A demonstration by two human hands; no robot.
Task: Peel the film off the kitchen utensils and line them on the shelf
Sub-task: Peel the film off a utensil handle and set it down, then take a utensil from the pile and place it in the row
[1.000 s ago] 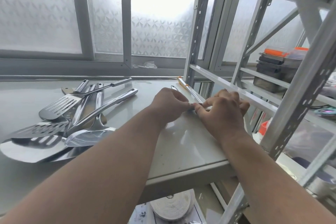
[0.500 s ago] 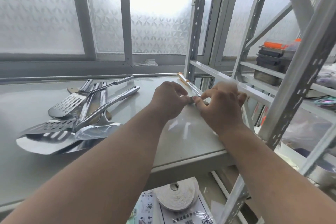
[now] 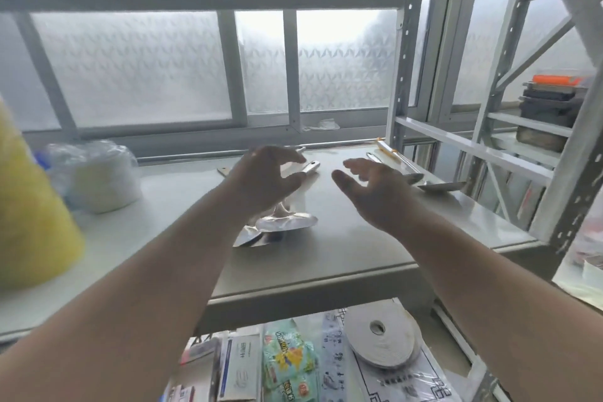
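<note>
Both my hands hover above the grey shelf [image 3: 342, 258] with fingers spread and nothing in them. My left hand [image 3: 266, 178] is over a pile of steel spatulas [image 3: 284, 222], whose film-wrapped blades show below my wrist and whose handles [image 3: 310, 166] poke out beyond my fingers. My right hand [image 3: 372, 186] is to the right of the pile. Two steel utensils [image 3: 439, 186] lie side by side at the shelf's right edge, with an orange-tipped one [image 3: 386, 148] behind them near the upright.
A yellow object [image 3: 29, 206] and a clear bag with a white roll [image 3: 98, 173] stand at the left. Shelf uprights [image 3: 401, 75] rise on the right, with stacked containers [image 3: 551, 108] beyond. Tape rolls [image 3: 381, 339] and packets [image 3: 287, 365] lie on the lower shelf.
My hands have let go of the utensil they pinched at the shelf's right edge and swung left toward the spatula pile. The camera turned left, and the view is blurred.
</note>
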